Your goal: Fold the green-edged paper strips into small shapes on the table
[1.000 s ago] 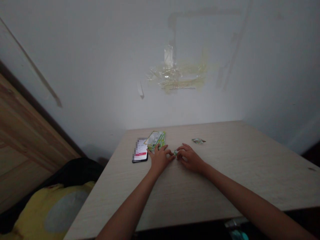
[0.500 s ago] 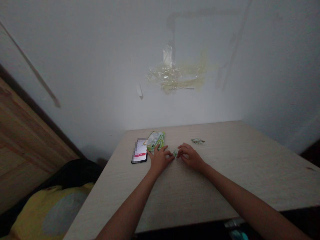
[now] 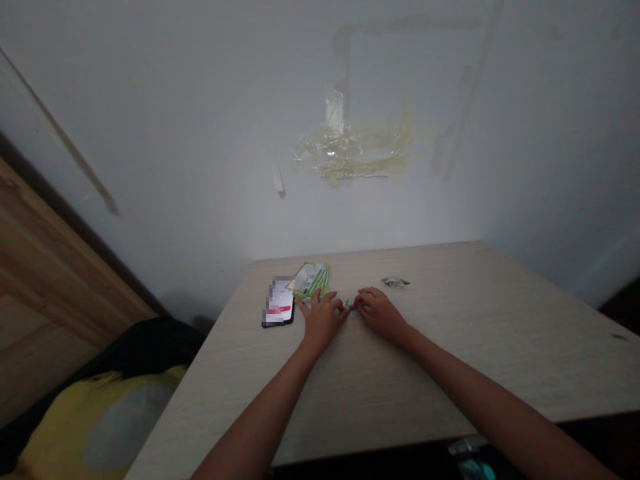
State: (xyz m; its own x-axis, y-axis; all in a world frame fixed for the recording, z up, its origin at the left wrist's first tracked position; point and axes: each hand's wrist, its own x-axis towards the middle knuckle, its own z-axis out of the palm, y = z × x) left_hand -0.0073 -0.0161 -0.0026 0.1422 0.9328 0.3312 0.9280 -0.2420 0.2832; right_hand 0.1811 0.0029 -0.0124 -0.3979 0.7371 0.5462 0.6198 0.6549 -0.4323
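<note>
A small green-and-white wrapper lies low over the table between my hands, mostly covered by fingers. My left hand pinches its left side between thumb and forefinger, the other fingers spread toward the flat packets. From the right, my right hand has its fingertips closed on the same piece. Just past my left fingers is a pile of flat green-and-white packets. A creased, narrow wrapper of similar colours rests beyond my right hand.
A phone with a lit screen lies left of the packets, partly under them. The pale wooden table meets a wall bearing peeling clear tape. Left of the table are a yellow-and-grey cushion-like thing and a wooden panel.
My right fingertips have moved slightly left and closed in on the small wrapper, narrowing the gap between my hands. The left hand has barely shifted.
</note>
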